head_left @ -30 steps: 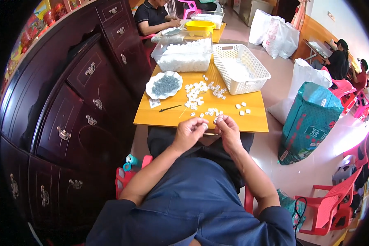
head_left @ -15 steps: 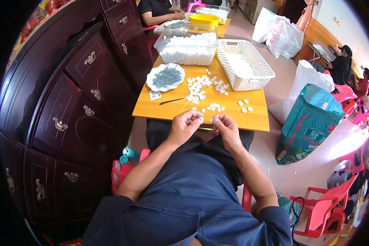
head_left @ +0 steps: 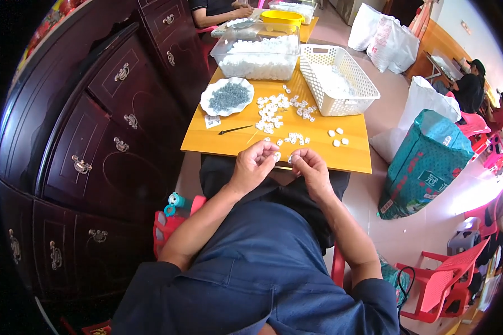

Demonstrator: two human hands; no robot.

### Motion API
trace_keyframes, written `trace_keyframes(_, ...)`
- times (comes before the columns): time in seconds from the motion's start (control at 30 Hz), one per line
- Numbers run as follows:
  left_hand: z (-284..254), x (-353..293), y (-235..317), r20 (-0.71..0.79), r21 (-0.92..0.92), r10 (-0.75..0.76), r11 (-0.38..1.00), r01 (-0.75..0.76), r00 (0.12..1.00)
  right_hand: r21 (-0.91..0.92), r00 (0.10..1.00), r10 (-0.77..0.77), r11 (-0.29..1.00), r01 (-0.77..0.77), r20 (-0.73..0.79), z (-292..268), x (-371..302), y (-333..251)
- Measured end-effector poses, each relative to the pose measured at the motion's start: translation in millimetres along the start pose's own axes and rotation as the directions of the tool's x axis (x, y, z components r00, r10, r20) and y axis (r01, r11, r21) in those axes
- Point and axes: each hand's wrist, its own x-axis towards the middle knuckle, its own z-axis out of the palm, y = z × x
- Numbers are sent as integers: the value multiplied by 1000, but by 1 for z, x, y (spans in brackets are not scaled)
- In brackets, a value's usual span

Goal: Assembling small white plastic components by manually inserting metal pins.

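At the near edge of the wooden table point(head_left: 341, 156), my left hand point(head_left: 254, 167) pinches a small white plastic piece point(head_left: 277, 156) between thumb and fingers. Close beside it on the right, my right hand point(head_left: 313, 170) pinches another small pale piece point(head_left: 290, 159), mostly covered by the fingertips. The two hands are slightly apart. Just beyond them lie a short row of small white pieces point(head_left: 296, 138) and a larger scattered heap point(head_left: 269, 114). Four-sided or round white pieces point(head_left: 336, 142) sit apart at the right. A dark thin tool point(head_left: 235, 130) rests at the left.
A scalloped white plate point(head_left: 208, 106) holds many small grey parts. Behind stand a clear bin point(head_left: 257, 70) and a white perforated basket point(head_left: 346, 106), both with white pieces. A dark cabinet point(head_left: 95, 145) flanks the left; a teal bag point(head_left: 422, 173) stands right. Another person point(head_left: 218, 14) works beyond.
The view has shifted slightly, so the table sits a little higher and further right. Both hands keep their pinches, with hardly any movement between them.
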Motion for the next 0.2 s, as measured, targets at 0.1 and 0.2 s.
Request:
trace_keyframes(0.1,0,-1,1,0,8,-4,1000,4,1000,15,1000,-9,1000,9,-1,1,0,0)
trace_keyframes(0.2,1,0,-1,15,15,26,1000,-26,1000,28,1000,2,1000,-2,-3,1,0,-2)
